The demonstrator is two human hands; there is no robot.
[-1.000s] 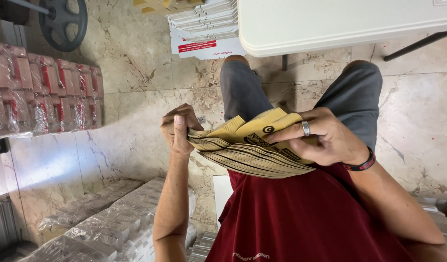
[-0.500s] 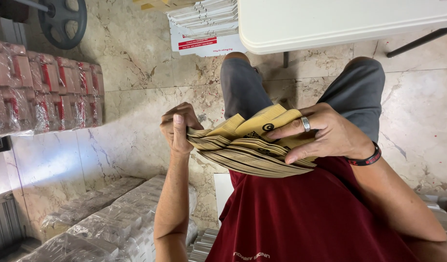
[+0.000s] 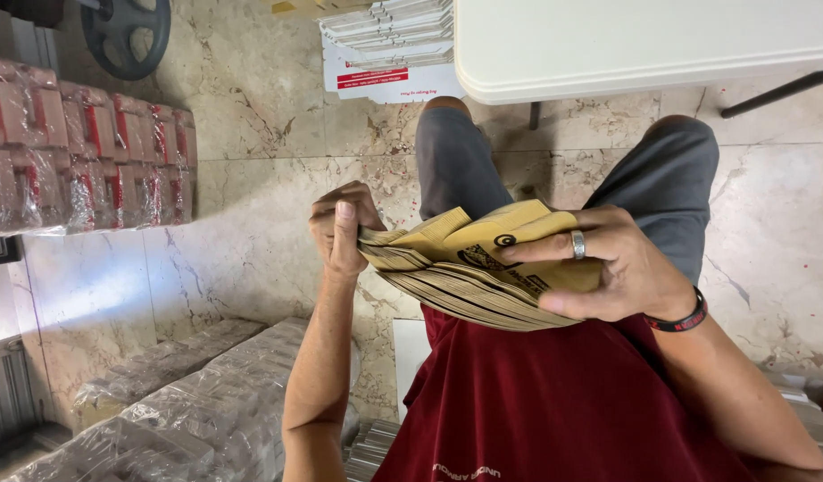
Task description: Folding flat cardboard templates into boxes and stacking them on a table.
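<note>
Both hands hold one thick stack of flat brown paper bags (image 3: 483, 268) above the lap: the left hand (image 3: 344, 228) pinches the left edge, thumb bending the top sheets, while the right hand (image 3: 599, 268) lies spread across the top, fingers curled under. Should the thumb slacken, I judge the loose upper bags could fan out and slide to the marble floor (image 3: 251, 178). Far left, shrink-wrapped packs (image 3: 81, 152) hold red-and-white cartons; nearer, clear-wrapped bundles (image 3: 206, 411) seem to hold more paper stock.

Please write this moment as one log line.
left hand: pinches stack edge | right hand: holds paper bag stack | seated, white table ahead
</note>
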